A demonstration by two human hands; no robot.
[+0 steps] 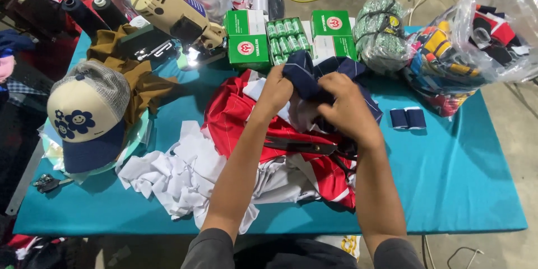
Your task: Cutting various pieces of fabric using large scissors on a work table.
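Both hands pinch a navy cloth piece point(305, 75) above the table's point(459, 179) middle: left hand point(276, 91) and right hand point(347, 106) closed on it. Scissors point(305, 147) lie on red fabric point(235, 117) beneath; a cap point(87, 115) sits near the left edge.

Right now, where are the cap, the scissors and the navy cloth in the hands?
cap point(84, 120): head view, on its cream front panel.
scissors point(302, 147): head view, on the dark blades.
navy cloth point(305, 75): head view, on the fold between the hands.
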